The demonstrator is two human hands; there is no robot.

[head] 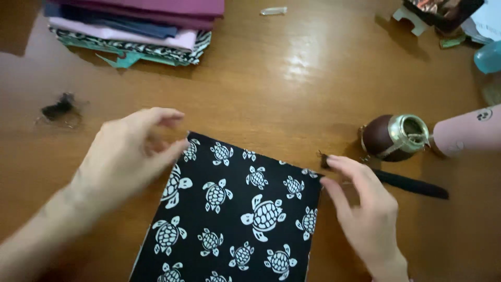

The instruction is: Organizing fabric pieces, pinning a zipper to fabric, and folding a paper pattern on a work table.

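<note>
Pinch both far corners of the black turtle-print fabric lying flat on the wooden table, left hand closing loosely, right hand open-fingered, keeping edges aligned.

The black turtle-print cloth is running off the bottom edge, so its near end is not showing. The left hand is covering its far left corner, and both hands are blurring slightly. The right hand is hiding one end of the black pen. The pink bottle is being cut by the right edge, the fabric stack by the top. The dark clump on the counter is looking too small to identify.
</note>
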